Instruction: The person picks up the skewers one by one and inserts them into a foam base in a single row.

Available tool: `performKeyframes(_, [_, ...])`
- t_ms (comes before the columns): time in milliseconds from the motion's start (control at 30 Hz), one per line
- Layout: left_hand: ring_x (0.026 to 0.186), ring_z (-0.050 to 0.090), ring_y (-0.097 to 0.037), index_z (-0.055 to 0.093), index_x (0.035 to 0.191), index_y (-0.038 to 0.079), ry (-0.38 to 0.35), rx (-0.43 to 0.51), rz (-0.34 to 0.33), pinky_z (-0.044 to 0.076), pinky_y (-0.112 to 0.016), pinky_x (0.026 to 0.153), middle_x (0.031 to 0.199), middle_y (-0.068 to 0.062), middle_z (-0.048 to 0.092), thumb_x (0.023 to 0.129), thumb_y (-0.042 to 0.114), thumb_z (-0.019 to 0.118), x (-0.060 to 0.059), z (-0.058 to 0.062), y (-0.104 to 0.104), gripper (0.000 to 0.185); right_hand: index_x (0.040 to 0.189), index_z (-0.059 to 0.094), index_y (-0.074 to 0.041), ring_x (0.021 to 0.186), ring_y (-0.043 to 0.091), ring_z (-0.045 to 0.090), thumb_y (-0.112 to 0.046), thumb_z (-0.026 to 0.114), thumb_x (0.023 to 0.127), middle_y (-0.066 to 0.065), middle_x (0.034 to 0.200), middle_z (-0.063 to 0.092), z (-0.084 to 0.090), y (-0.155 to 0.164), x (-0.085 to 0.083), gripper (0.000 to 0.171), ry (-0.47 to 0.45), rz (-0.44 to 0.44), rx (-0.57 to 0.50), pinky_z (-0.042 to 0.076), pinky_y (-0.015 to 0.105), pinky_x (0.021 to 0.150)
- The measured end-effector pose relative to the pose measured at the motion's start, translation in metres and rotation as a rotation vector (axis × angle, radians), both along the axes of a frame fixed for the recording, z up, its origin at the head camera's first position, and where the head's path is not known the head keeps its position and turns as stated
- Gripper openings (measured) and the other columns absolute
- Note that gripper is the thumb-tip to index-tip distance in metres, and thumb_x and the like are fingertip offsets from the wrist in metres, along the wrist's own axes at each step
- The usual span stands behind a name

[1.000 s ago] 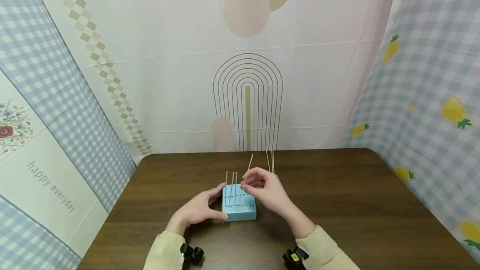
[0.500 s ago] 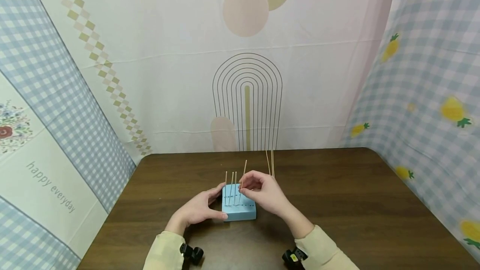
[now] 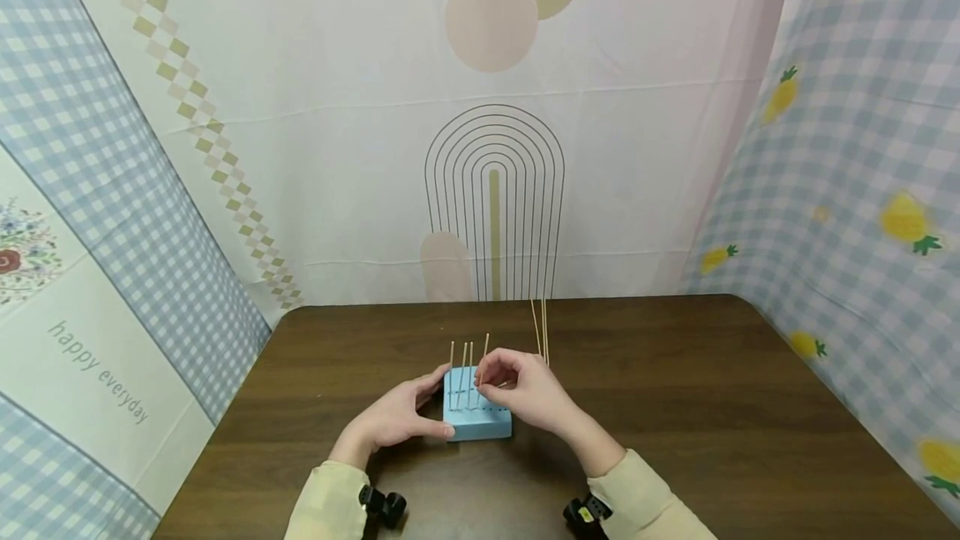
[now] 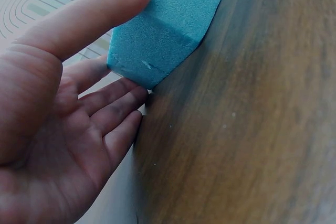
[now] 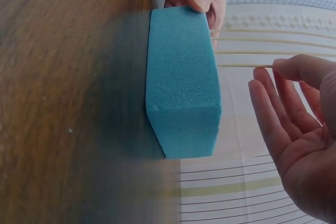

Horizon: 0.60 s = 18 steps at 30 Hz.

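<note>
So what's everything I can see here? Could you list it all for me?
foam block: one, light blue, near the middle of the table, with rows of small holes on top
upright sticks: three, pale wood, standing in the block's left part
fourth stick: one, pale wood, just right of those three, leaning slightly, pinched by the right hand
loose sticks: two or three, pale wood, lying on the table behind the block
table: one, dark brown wood
backdrop cloths: several, patterned cream, blue check and pineapple print, behind and at both sides
wrist cameras: two, black, at the cuffs
sleeves: two, pale yellow
left hand: steadies the block's left side
right hand: pinches the fourth stick
</note>
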<state>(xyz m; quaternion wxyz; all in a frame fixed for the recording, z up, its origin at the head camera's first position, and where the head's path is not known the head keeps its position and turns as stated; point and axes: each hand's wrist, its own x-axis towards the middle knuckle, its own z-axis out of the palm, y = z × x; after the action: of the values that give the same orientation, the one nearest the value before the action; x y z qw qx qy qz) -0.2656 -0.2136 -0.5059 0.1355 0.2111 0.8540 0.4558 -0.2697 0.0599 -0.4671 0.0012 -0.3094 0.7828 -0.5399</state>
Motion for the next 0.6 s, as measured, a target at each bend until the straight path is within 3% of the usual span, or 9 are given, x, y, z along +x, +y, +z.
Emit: performKeyframes(600, [0.155, 0.038, -0.029, 0.029, 0.17, 0.01, -0.008, -0.001, -0.003, 0.032, -0.055, 0.124, 0.171, -0.01, 0.037, 0.088, 0.04, 0.09, -0.0001, 0.0011, -0.0004, 0.107, 0.099, 0.074, -0.019, 0.082, 0.011, 0.067, -0.004, 0.081, 0.095, -0.01, 0.091, 0.072, -0.0067, -0.0008, -0.0016, 0.017, 0.03, 0.007, 0.089, 0.058, 0.029, 0.072])
